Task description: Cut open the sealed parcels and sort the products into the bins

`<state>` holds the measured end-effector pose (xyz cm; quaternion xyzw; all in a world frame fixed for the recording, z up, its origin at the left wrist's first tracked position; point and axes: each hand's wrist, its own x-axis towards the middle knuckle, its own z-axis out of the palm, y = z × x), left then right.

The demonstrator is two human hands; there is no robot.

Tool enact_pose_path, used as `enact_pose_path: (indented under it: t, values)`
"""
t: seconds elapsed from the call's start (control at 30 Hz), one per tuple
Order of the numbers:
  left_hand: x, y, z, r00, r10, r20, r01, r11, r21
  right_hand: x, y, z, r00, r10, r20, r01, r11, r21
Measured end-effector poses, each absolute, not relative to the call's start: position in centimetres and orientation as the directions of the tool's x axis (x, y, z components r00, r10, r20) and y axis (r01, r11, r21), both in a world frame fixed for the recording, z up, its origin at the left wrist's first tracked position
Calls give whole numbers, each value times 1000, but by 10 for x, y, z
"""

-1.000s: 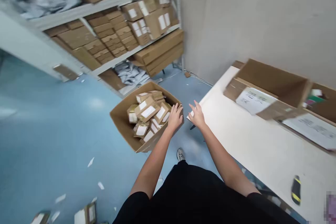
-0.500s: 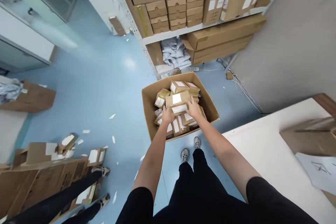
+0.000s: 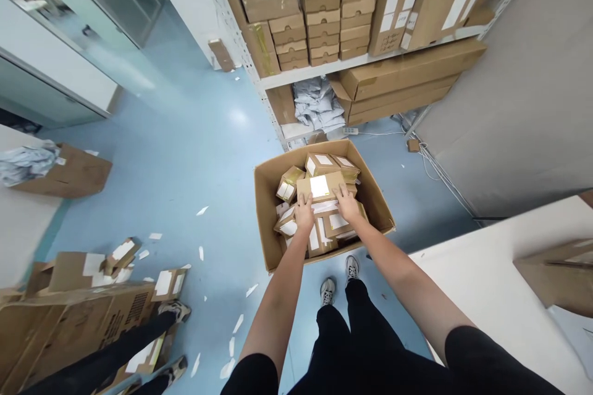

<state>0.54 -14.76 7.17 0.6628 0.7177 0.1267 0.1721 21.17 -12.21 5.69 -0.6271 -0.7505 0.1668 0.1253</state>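
A small brown cardboard box [image 3: 330,182] with white labels lies on top of other parcels inside a large open carton [image 3: 269,222]. My left hand [image 3: 304,210] is at its left front corner, fingers on the cardboard. On the opposite side, my right hand [image 3: 346,202] has its fingers over the right edge. The box is gripped between both hands; my thumbs are hard to make out. Around it in the carton are several taped parcels, among them a labelled parcel [image 3: 290,183] at the left and another parcel [image 3: 322,164] behind.
Behind the carton stands a metal shelf [image 3: 315,74] stacked with brown boxes. A white table [image 3: 467,259] is close on my right. At the lower left, another person's legs [image 3: 115,352] stand beside a big cardboard carton [image 3: 92,321]. Paper scraps [image 3: 202,211] litter the blue floor.
The view has shifted, so the scene sits lower and further right. The small box now shows more of its top and less of its front label; both hands stay on it.
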Motion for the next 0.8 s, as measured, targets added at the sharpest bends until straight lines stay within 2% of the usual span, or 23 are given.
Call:
enact_pose_path:
  t: [0.23, 0.4, 0.57, 0.67, 0.8]
  values:
    - [34, -157, 152, 142, 987, 75, 905, -160, 393, 242, -174, 128, 62, 982, 178, 930, 8, -367]
    - [100, -180, 178, 385, 899, 211, 819, -438, 371, 304, -247, 160, 275, 933, 234, 923, -188, -337]
    - [213, -242, 174, 672, 711, 206, 629, -695, 348, 386, -375, 171, 550, 815, 184, 828, -502, -252]
    - [292, -304, 166, 812, 560, 164, 488, -805, 336, 432, -472, 171, 720, 685, 113, 692, -697, -187]
    - [391, -406, 154, 928, 344, 141, 280, -896, 344, 483, -604, 166, 870, 487, 76, 493, -854, -169]
